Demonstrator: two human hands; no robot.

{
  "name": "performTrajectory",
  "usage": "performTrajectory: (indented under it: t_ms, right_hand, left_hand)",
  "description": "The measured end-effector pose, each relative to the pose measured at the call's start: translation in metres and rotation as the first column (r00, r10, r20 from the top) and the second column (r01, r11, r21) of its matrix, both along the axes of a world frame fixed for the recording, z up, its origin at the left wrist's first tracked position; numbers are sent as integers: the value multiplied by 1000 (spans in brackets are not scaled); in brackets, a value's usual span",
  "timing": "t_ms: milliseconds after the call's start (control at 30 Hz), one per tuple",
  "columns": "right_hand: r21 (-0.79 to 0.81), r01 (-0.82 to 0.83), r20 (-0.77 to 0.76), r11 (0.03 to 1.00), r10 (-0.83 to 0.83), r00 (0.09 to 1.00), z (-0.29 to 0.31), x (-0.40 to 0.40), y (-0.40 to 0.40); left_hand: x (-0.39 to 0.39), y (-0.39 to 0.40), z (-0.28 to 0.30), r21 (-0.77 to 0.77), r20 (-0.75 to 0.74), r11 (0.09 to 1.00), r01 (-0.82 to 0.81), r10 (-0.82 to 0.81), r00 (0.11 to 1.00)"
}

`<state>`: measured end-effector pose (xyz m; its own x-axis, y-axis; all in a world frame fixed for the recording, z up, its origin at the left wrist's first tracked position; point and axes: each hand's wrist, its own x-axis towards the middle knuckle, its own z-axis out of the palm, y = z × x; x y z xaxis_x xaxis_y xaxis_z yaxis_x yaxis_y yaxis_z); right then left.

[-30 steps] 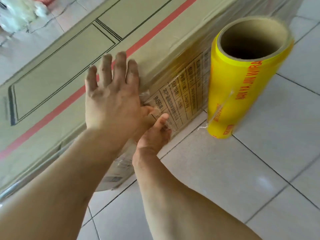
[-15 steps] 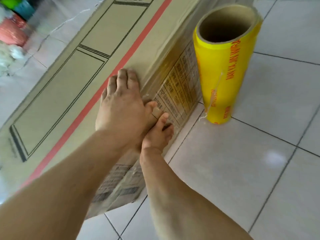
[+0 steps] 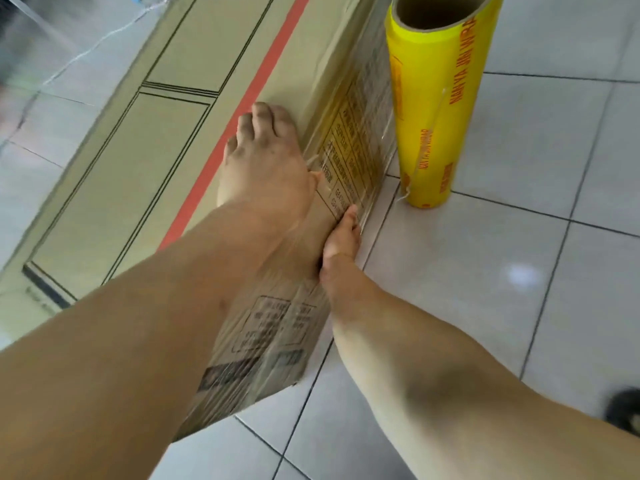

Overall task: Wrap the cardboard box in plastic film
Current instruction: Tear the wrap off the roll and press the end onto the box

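Note:
A large flat cardboard box (image 3: 145,161) with black line frames and a red stripe lies on the tiled floor. Clear plastic film covers its printed side face (image 3: 349,147). My left hand (image 3: 263,161) lies flat on the box's top near the edge, fingers straight, pressing down. My right hand (image 3: 341,237) presses against the side face low down, with the thumb pointing up along the film. Its fingers are hidden behind the hand. A yellow roll of plastic film (image 3: 434,98) stands upright on the floor beside the box, with a loose film strand hanging down its side.
White floor tiles (image 3: 502,271) with dark grout lines spread to the right and front. A dark object (image 3: 625,410) shows at the lower right edge. Blurred clutter lies at the far upper left (image 3: 20,39).
My view has shifted, so the box and roll sit higher in the picture. My left hand has closed its spread fingers together on the top. My right hand has slid lower along the side face.

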<state>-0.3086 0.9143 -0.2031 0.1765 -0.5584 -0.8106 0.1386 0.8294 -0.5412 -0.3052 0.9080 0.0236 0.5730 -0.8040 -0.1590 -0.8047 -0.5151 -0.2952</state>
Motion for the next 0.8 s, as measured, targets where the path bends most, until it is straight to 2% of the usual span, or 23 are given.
performTrajectory:
  t_ms: [133, 233, 300, 367, 533, 700, 800]
  right_hand:
    - [-3, 18, -25, 1000, -18, 1000, 19, -15, 5]
    - [103, -51, 21, 993, 49, 999, -7, -11, 27]
    - [114, -79, 38, 990, 75, 996, -29, 0, 32]
    - [112, -106, 14, 988, 105, 994, -20, -2, 30]
    - [85, -33, -28, 996, 35, 999, 26, -10, 39]
    - [57, -72, 19, 996, 71, 997, 29, -3, 46]
    - [55, -14, -13, 998, 15, 1000, 31, -9, 46]
  left_hand:
    - [5, -1, 0, -15, -37, 999, 48, -48, 998]
    - [7, -1, -1, -18, -43, 998, 52, -53, 998]
    - [8, -2, -3, -24, -54, 998, 56, -57, 997]
    - [8, -2, -2, -34, -84, 998, 49, -52, 995]
    - [11, 16, 3, 11, -77, 994, 107, -106, 991]
    - [15, 29, -3, -16, -150, 997, 77, -79, 986]
    - [16, 26, -3, -40, -181, 996, 75, -81, 980]
